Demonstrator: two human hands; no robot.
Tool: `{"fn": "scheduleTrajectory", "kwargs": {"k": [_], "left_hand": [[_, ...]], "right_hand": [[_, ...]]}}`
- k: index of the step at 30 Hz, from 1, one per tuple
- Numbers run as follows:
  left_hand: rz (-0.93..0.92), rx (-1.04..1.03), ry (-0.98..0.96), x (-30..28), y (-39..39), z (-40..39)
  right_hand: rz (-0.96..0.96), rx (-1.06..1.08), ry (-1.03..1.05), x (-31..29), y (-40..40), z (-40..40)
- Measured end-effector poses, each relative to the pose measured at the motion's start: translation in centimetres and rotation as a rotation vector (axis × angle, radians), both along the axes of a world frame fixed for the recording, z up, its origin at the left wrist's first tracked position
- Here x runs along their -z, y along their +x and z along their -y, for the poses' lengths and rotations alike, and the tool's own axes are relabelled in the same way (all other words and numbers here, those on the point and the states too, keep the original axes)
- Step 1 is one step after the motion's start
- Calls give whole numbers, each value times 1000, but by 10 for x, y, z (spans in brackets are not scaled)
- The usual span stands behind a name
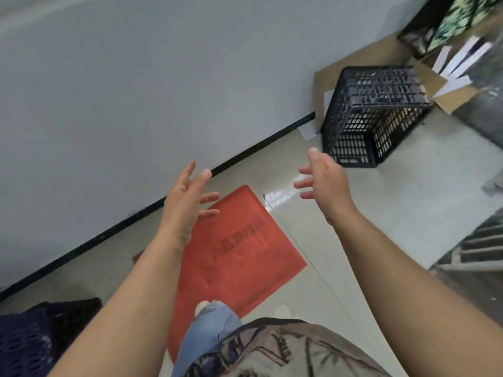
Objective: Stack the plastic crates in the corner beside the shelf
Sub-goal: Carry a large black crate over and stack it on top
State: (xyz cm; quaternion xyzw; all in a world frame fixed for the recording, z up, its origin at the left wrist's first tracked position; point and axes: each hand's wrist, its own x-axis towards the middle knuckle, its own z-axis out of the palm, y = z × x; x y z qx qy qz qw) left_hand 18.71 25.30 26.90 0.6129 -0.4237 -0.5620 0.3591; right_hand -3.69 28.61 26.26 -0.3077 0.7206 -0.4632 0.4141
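Note:
A black plastic lattice crate (364,118) stands on the tiled floor at the upper right, against the wall and next to cardboard. Part of a dark blue crate (35,338) shows at the lower left edge, partly hidden by my left forearm. My left hand (185,205) and my right hand (324,183) are both held out in front of me, palms facing each other, fingers apart and holding nothing. My right hand is just short of the black crate's near corner, apart from it.
A red mat (239,257) lies on the floor under my hands. Flattened cardboard (326,74) leans on the grey wall behind the black crate. An open cardboard box (446,88) and a dark shelf (424,31) fill the upper right corner. A metal rack (479,248) is at the right edge.

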Motion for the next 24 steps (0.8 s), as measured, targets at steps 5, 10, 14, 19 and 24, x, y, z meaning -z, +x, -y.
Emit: {"fn": "scheduleTrajectory", "kwargs": {"k": [5,10,14,19,24], "left_hand": [[27,106,6,6,-54,25],[42,191,-7,7,-107,72],[47,274,-12,9,-157,122],[31,385,-3,4,-217,190],[53,480,-26,3,-273,251]], "right_hand": [[36,112,18,10,-49,6],[26,193,27,14,-92,35],[-11,259,17,6,-136,72],[-30,337,44,-5,-186,129],[-65,371,46,-1,-227,183]]}}
